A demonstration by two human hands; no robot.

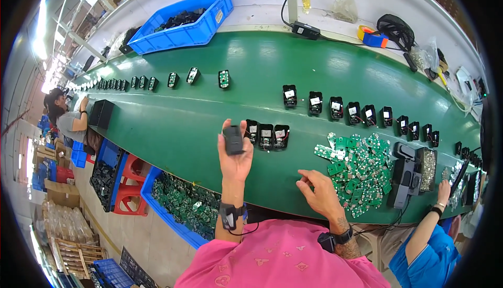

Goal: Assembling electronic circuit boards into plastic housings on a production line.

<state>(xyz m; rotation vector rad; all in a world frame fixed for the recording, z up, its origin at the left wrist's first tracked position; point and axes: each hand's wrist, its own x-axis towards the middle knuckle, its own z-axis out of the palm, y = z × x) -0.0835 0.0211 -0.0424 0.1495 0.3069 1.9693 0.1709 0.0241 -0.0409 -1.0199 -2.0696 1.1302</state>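
My left hand is raised over the green bench, its fingers wrapped round a small black plastic housing. Just right of it, three open black housings with white-labelled parts inside stand side by side. My right hand hovers near the bench's front edge, thumb and fingers apart and slightly bent, with nothing seen in it. To its right lies a heap of small green circuit boards. Farther back, a row of open black housings with white parts and wires runs toward the right.
Black housings holding green boards line up toward the far left. A blue crate of black parts stands at the back. By the heap are a black device and a tray of small parts. Co-workers sit left and right; a blue bin of boards stands below.
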